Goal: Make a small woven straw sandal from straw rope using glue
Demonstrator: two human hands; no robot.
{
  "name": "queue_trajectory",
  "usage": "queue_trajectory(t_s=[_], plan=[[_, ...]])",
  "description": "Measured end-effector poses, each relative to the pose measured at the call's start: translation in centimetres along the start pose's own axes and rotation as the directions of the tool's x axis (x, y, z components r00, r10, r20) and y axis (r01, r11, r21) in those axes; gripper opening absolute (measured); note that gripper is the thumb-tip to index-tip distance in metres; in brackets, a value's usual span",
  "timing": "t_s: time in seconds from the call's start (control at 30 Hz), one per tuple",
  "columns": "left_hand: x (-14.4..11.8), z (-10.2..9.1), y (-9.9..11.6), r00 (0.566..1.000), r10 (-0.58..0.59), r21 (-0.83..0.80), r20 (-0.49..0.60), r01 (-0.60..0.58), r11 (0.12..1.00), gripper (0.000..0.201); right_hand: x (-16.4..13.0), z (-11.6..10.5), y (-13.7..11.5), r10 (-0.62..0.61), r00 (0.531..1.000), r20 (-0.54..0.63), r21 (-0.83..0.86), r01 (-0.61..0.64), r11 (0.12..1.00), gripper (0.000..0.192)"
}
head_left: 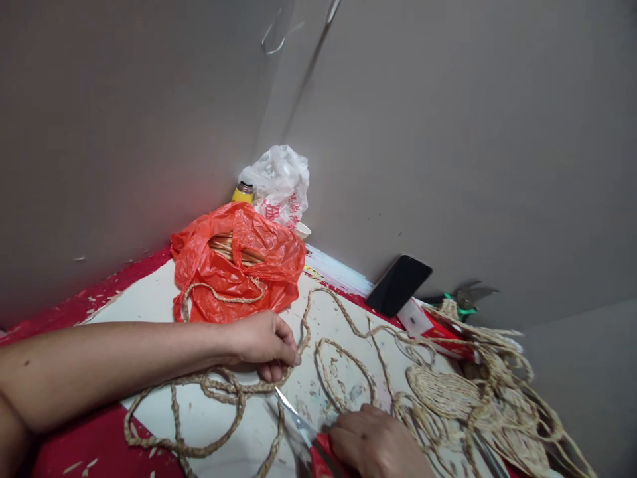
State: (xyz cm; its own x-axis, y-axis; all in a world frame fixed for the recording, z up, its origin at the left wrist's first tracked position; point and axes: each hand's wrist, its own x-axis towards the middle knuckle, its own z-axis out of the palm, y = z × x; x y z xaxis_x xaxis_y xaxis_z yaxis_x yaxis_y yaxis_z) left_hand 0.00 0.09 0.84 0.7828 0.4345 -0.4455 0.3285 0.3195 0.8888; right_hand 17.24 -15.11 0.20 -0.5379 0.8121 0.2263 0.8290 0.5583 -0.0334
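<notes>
Left hand (263, 345) is curled, fingertips pinching the braided rope (219, 388) where it loops across the white bench (149, 299). Right hand (375, 441) is down at the bottom edge, closed around the red handles of the scissors (298, 419), blades pointing up toward the rope just below the left hand. Behind the left hand sits an orange bag (236, 265); a woven mat (448, 395) lies to the right, a phone (399, 284) leaning on the wall.

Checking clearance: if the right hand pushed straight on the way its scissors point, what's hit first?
Probably the braided rope by the left hand; the right hand aims the scissors up-left at it. Depth unclear.
</notes>
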Motion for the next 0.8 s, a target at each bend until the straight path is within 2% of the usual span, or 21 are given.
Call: queue_trajectory(t_s=[0.13, 0.23, 0.3, 0.33, 0.37, 0.4, 0.43, 0.47, 0.5, 0.53, 0.57, 0.6, 0.67, 0.73, 0.8], plan=[[0.0, 0.1, 0.0, 1.000, 0.008, -0.033, 0.027, -0.007, 0.999, 0.022, 0.3, -0.2, -0.2, 0.010, 0.999, -0.042, 0.013, -0.009, 1.000, 0.040], [-0.2, 0.1, 0.1, 0.997, 0.024, -0.077, 0.068, -0.019, 0.997, 0.027, 0.7, -1.5, -0.4, 0.051, 0.996, -0.068, 0.129, -0.042, 0.991, 0.037], [-0.5, 0.1, 0.4, 0.995, 0.040, -0.084, 0.091, -0.032, 0.996, 0.030, 0.8, -2.2, -0.4, 0.174, 0.981, -0.081, 0.313, -0.141, 0.939, 0.037], [-0.6, 0.1, 0.5, 0.994, 0.058, -0.075, 0.092, -0.052, 0.996, 0.030, 0.9, -2.4, -0.4, 0.289, 0.955, -0.073, 0.436, -0.230, 0.870, 0.038], [-0.7, 0.1, 0.6, 0.992, 0.086, -0.060, 0.088, -0.081, 0.995, 0.030, 0.9, -2.5, -0.3, 0.430, 0.901, -0.055, 0.567, -0.326, 0.757, 0.041], [-0.9, 0.2, 0.8, 0.989, 0.124, -0.044, 0.084, -0.121, 0.992, 0.030, 0.9, -2.4, -0.2, 0.571, 0.821, -0.012, 0.693, -0.404, 0.597, 0.043], [-1.1, 0.3, 0.9, 0.983, 0.167, -0.030, 0.079, -0.165, 0.986, 0.030, 0.9, -2.2, 0.0, 0.693, 0.719, 0.050, 0.800, -0.444, 0.403, 0.043], [-1.4, 0.5, 1.1, 0.975, 0.208, -0.019, 0.080, -0.207, 0.978, 0.029, 1.0, -1.9, 0.1, 0.779, 0.616, 0.118, 0.880, -0.428, 0.205, 0.042], [-1.7, 0.8, 1.2, 0.964, 0.249, -0.009, 0.089, -0.249, 0.968, 0.029, 1.1, -1.6, 0.2, 0.824, 0.534, 0.189, 0.930, -0.368, 0.025, 0.041], [-2.1, 1.0, 1.4, 0.953, 0.286, 0.003, 0.101, -0.288, 0.958, 0.028, 1.3, -1.3, 0.3, 0.835, 0.488, 0.255, 0.951, -0.284, -0.124, 0.040], [-2.5, 1.4, 1.6, 0.940, 0.318, 0.012, 0.126, -0.322, 0.947, 0.026, 1.4, -1.1, 0.4, 0.818, 0.484, 0.312, 0.949, -0.199, -0.245, 0.039], [-3.0, 1.7, 1.8, 0.924, 0.346, 0.018, 0.162, -0.353, 0.935, 0.024, 1.6, -0.9, 0.3, 0.784, 0.503, 0.363, 0.928, -0.121, -0.352, 0.037], [-4.0, 2.3, 1.9, 0.906, 0.328, 0.060, 0.266, -0.355, 0.933, 0.021, 1.9, -0.8, 0.1, 0.696, 0.579, 0.426, 0.851, 0.006, -0.526, 0.031], [-4.8, 2.6, 1.9, 0.896, 0.268, 0.167, 0.353, -0.343, 0.925, 0.017, 2.0, -1.0, -0.1, 0.627, 0.642, 0.441, 0.769, 0.089, -0.633, 0.028], [-5.2, 2.6, 1.7, 0.890, 0.206, 0.302, 0.406, -0.343, 0.889, 0.018, 1.9, -1.7, -0.2, 0.625, 0.663, 0.412, 0.737, 0.161, -0.657, 0.028]])
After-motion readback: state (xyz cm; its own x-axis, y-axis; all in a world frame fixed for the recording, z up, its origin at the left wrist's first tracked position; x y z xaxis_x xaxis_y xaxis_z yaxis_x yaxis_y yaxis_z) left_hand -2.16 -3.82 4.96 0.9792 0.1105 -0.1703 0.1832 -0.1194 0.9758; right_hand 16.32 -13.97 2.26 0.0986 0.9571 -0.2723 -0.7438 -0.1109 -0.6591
